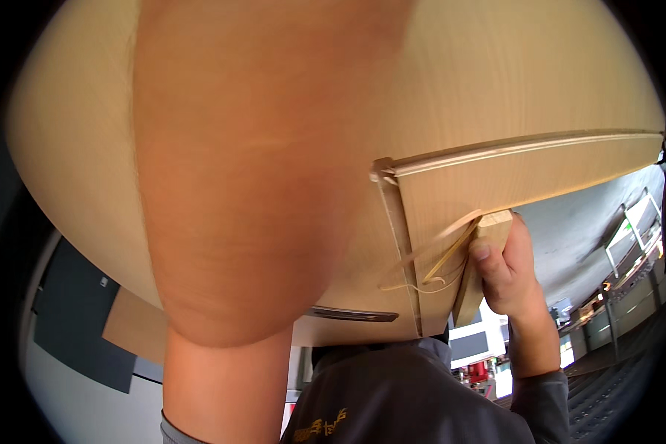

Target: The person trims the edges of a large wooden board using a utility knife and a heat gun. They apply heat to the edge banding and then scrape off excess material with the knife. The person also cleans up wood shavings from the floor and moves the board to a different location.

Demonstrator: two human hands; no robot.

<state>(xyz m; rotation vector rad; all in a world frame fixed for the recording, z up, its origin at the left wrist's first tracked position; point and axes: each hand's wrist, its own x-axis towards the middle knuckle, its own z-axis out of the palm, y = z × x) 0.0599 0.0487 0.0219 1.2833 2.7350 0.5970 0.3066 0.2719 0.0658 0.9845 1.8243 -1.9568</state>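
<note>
A large, light wood-grained panel [525, 81] fills most of the view. My left forearm [237, 185] passes over it, close and blurred, and its hand lies beyond the top edge, out of sight. At the panel's near right edge, my right hand [505, 270] is closed round a short squared wooden block [493, 226], thumb on its face. Beside the block, thin curled wood strips [436, 281] lie on the panel. An L-shaped groove [399, 229] with rough, splintered edges runs across the surface, its corner left of my right hand.
A dark, narrow slot [355, 315] shows near the panel's front edge, close to my dark shirt [392, 392]. At lower left are a dark sheet [81, 311] and a brown board [133, 329]. Racks and equipment [621, 296] stand over a grey floor on the right.
</note>
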